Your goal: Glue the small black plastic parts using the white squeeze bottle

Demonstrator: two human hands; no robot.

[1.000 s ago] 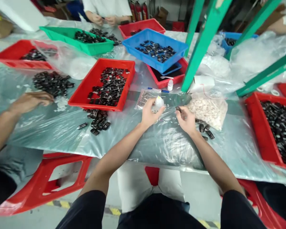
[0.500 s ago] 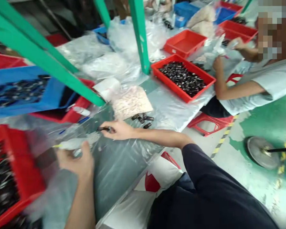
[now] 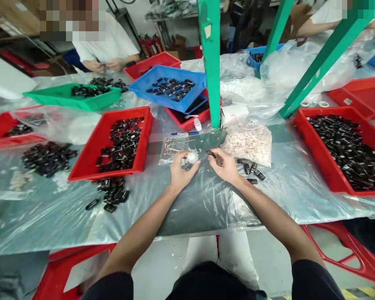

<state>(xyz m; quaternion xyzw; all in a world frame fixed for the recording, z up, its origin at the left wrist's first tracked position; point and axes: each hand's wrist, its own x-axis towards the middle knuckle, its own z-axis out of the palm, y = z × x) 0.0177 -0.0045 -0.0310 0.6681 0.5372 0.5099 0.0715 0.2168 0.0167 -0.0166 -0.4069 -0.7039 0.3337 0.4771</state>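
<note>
Pinching a black part (image 3: pixel 211 153) between thumb and fingertips, the right hand (image 3: pixel 226 166) holds it over the middle of the table, one end projecting toward the left hand (image 3: pixel 179 173). The left fingers curl round a white bottle (image 3: pixel 192 157), its yellow tip facing up; how firmly the thumb presses cannot be told. A gap separates the part from the bottle.

Risk: the part could slip, since the pinch appears to grip only one end. A dropped part could mix with the loose parts (image 3: pixel 246 168) beside the right wrist. Risk: the bottle could spill if squeezed or tipped; whether its tip is capped cannot be told. Wrinkles in the plastic sheet (image 3: pixel 200 208) could upset anything set down carelessly.

Clearance: a bag of pale pieces (image 3: pixel 250 146) just beside the right hand restricts movement outward. Beyond the left hand lie a bag of thin sticks (image 3: pixel 168 146) and a blue pen (image 3: pixel 192 133). Farther back, a small bottle (image 3: pixel 197 124) and a green post (image 3: pixel 210 71) limit forward reach. The left red tray (image 3: pixel 95 143) and right red tray (image 3: pixel 326 162) stand well apart. The most open room lies between the forearms, ending at the near table edge (image 3: pixel 206 230).
</note>
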